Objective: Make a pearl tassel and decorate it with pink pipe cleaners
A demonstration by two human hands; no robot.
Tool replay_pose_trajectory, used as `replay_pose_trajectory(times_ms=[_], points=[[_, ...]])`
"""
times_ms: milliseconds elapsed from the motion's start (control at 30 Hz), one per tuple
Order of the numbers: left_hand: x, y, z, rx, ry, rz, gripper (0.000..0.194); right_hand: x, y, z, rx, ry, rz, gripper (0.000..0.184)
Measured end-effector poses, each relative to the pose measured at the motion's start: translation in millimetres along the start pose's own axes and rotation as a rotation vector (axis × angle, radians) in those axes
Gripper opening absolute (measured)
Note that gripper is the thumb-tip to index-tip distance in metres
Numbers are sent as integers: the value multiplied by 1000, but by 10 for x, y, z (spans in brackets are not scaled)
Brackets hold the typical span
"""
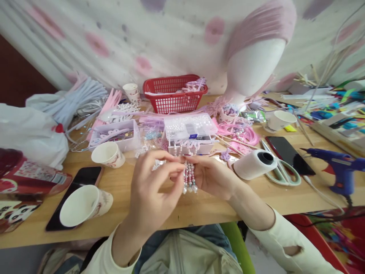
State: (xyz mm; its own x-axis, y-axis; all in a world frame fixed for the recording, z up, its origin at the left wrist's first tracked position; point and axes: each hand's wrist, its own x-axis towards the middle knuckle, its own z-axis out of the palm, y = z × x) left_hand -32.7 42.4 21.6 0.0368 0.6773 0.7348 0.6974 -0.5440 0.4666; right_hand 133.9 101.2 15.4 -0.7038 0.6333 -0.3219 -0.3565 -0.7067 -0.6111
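Observation:
A beaded tassel (189, 176) hangs between my hands, its several short strands of white, pink and teal beads ending in larger pearls. My right hand (215, 176) grips its top edge between thumb and fingers, palm turned inward behind the strands. From the other side my left hand (155, 186) closes its thumb and fingertips at the strands' left edge; the exact pinch point is partly hidden. Just beyond my fingertips stands a white box (207, 147) with a clear bead case (189, 127) on top. A cone of white thread (253, 164) lies near my right wrist.
Scissors (285, 173), a phone (291, 154) and a blue glue gun (339, 163) lie to the right. At left are paper cups (82, 205) and another phone (58, 217). Behind stand a red basket (173, 99) and a white mannequin head (253, 68).

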Motion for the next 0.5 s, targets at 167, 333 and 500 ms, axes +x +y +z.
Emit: replay_pose_trajectory(times_ms=[167,333,500], points=[[24,29,20,143,-38,81,14,22,31,37,29,40,-23,19],[157,-9,-81,15,-108,-4,16,-8,24,32,-31,-27,58,21],[193,23,-152,37,-224,95,14,-29,39,-10,18,23,59,22]])
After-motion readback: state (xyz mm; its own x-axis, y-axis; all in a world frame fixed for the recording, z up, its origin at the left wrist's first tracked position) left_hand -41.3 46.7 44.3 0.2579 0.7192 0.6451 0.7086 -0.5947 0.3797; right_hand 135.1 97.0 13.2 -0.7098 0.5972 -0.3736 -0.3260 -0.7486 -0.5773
